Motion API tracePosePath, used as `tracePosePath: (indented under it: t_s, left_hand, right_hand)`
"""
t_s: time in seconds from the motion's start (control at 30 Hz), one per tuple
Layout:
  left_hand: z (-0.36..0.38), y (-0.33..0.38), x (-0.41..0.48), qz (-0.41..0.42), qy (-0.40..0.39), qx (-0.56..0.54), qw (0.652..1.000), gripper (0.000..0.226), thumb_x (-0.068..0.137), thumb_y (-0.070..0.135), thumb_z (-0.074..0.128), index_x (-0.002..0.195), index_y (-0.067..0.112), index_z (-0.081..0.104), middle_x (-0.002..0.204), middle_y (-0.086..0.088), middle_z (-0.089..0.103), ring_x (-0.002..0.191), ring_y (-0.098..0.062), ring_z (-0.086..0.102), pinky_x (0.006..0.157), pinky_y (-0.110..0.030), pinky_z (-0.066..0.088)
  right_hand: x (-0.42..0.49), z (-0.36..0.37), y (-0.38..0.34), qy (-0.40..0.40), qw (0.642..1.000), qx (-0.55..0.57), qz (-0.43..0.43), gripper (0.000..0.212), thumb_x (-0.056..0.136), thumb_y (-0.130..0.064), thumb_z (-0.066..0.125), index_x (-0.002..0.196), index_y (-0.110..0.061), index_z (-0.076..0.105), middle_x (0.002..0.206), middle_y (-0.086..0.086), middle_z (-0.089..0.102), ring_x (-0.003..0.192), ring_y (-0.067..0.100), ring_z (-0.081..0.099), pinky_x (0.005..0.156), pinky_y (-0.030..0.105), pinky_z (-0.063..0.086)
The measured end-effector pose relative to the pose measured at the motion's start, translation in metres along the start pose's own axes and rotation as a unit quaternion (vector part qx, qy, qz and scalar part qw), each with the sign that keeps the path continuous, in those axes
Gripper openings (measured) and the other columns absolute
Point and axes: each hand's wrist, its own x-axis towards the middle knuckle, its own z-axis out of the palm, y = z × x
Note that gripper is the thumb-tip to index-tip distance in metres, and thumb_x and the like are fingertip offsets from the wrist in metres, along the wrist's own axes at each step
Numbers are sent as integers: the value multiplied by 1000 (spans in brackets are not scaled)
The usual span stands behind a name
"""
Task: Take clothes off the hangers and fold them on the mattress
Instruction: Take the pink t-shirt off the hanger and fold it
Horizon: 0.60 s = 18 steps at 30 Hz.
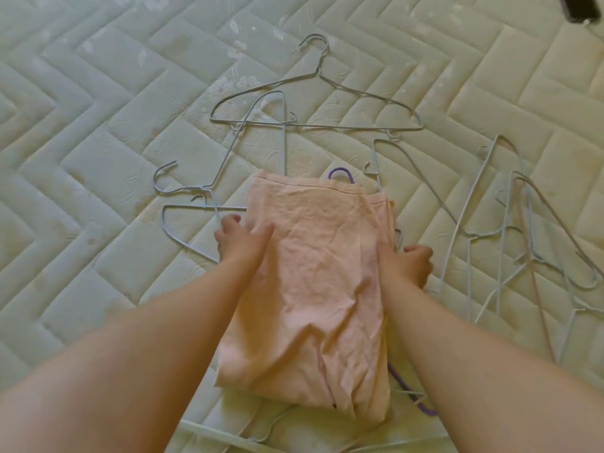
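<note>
The pink garment (313,289) is lying folded on the mattress (81,158), its long axis running straight away from the person. The left hand (243,240) is pinching its left edge and the right hand (413,266) is curling round its right edge. Wire hangers (327,125) are lying scattered beyond.

One pale pink cloth garment (313,282) and one quilted pale green mattress (98,125). One purple wire hanger (341,173). Four grey wire hangers (327,126) toward the far and left edges. At the right edge about three white wire hangers (468,236) overlap; the exact number is unclear.
</note>
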Motion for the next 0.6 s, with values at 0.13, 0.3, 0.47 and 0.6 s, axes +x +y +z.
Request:
tracePosePath:
  t_s: [0.13,0.3,0.47,0.6]
  left_hand:
    - [-5,-23,-12,-49,-54,6,997,73,80,36,71,134,7,32,136,-16,42,120,-36,47,98,-44,43]
    - [-15,-34,-17,-92,-146,-32,984,68,77,27,76,130,4,42,122,-14,56,110,-32,55,86,-38,45]
    - [-31,-35,-22,-127,-278,-12,952,49,77,18,76,121,5,58,115,-11,65,108,-28,60,101,-41,44]
    - [-41,-30,-34,-95,-302,-26,948,40,86,10,65,125,6,54,112,-10,64,106,-29,60,97,-40,45]
  right_hand:
    - [-15,3,29,-86,993,17,76,75,77,-40,72,133,-4,38,137,17,46,121,35,49,98,39,40]
    - [-19,3,50,-158,981,63,91,86,70,-32,80,139,-4,38,137,14,50,119,34,53,101,47,43]
    - [-22,2,57,-174,976,96,88,77,69,-22,81,135,-3,44,130,16,56,111,36,58,97,51,46]
    - [-27,-6,47,-184,975,99,75,69,79,-23,73,137,-4,42,132,15,54,113,36,56,97,50,46]
